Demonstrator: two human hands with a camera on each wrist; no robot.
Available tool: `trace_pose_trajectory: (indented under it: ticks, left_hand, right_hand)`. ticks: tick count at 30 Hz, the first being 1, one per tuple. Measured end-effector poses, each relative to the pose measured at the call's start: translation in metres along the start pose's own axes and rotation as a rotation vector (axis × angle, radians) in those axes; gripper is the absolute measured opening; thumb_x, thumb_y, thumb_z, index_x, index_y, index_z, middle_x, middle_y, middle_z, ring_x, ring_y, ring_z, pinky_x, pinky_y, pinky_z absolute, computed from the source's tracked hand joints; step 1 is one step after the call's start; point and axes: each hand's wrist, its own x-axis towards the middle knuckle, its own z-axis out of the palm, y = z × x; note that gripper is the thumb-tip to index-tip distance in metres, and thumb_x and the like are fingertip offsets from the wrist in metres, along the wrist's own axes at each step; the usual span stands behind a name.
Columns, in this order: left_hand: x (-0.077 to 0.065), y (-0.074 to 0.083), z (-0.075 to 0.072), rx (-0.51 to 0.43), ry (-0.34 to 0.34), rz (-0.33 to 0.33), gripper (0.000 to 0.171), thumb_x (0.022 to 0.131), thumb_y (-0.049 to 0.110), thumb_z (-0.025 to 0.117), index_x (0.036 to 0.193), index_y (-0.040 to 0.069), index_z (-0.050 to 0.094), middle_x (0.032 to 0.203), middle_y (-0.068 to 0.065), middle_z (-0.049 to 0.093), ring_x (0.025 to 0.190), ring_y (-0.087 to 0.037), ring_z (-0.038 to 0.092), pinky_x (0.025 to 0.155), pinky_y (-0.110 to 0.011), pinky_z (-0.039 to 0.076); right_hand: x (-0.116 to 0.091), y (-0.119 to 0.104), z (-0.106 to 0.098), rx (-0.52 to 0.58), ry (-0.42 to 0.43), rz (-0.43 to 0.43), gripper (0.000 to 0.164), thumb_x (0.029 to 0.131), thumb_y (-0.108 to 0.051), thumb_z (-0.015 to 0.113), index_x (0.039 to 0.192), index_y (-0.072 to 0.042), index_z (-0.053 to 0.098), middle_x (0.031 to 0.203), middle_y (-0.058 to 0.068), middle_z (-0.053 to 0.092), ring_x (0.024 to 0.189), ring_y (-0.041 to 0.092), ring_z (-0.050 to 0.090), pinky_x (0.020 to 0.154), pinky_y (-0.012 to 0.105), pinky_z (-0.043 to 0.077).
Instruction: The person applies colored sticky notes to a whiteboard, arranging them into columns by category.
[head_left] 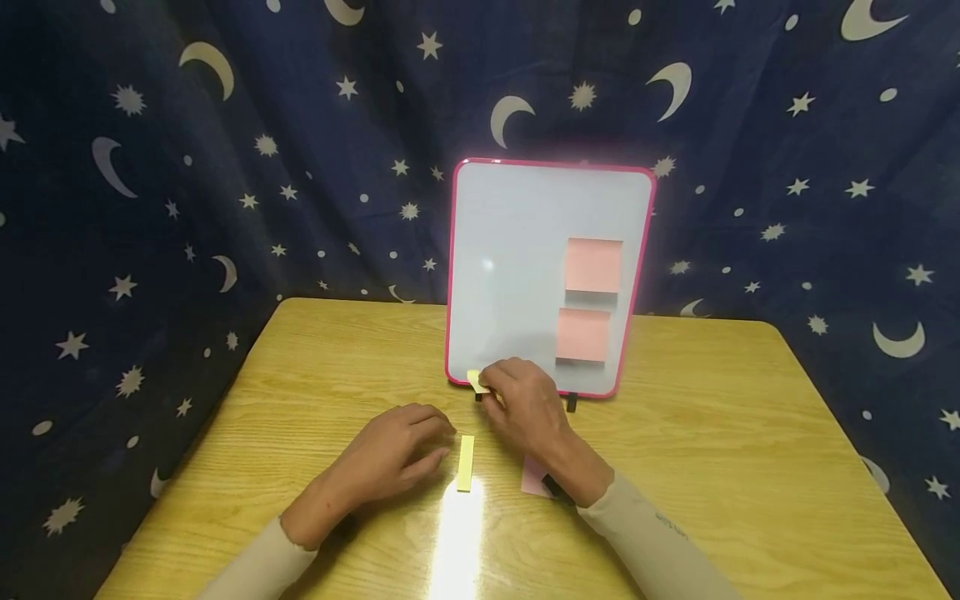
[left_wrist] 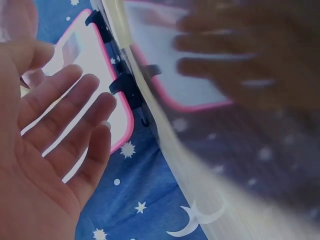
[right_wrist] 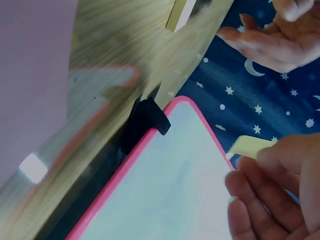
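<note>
Between thumb and fingers, my right hand (head_left: 525, 404) pinches a small yellow sticky note (head_left: 476, 381) at the lower left corner of a pink-framed whiteboard (head_left: 517, 242). The right wrist view shows this note (right_wrist: 250, 146) sticking out past the fingertips, near the frame. Whether it touches the board I cannot tell. My left hand (head_left: 393, 450) is over the table with loosely bent fingers and holds nothing, as its palm (left_wrist: 45, 165) in the left wrist view confirms. Just right of it lies a narrow yellow sticky-note pad (head_left: 466, 463).
Two pink sticky notes (head_left: 593, 265) are stuck one above the other on the board's right side. Black clips (head_left: 572, 402) support its bottom edge. A pink pad (head_left: 535, 477) lies partly hidden under my right wrist. Behind the wooden table (head_left: 337, 350) hangs a star-patterned curtain (head_left: 315, 125).
</note>
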Motion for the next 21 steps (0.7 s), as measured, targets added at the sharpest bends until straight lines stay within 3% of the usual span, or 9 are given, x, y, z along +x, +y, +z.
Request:
trace_pose_trajectory:
  ticks: [9,21]
  left_hand:
    - [0.014,-0.011,-0.007,-0.092,0.031,-0.115,0.02,0.1,0.024,0.073,0.118,0.014,0.076,0.117,0.005,0.072,0.113,-0.014,0.068,0.097,-0.04,0.057]
    - [0.031,-0.03,0.0,-0.266,0.186,-0.275,0.014,0.1,0.019,0.075,0.112,0.012,0.074,0.108,0.004,0.073,0.101,-0.015,0.071,0.086,-0.041,0.06]
  right_hand:
    - [0.008,0.006,0.003,-0.002,0.132,-0.113,0.017,0.078,0.01,0.066,0.084,-0.005,0.069,0.094,0.006,0.075,0.083,0.025,0.073,0.073,0.037,0.059]
    - [0.02,0.014,0.001,-0.052,0.267,-0.206,0.015,0.086,0.008,0.06,0.089,-0.001,0.071,0.101,0.011,0.076,0.089,0.03,0.073,0.08,0.042,0.061]
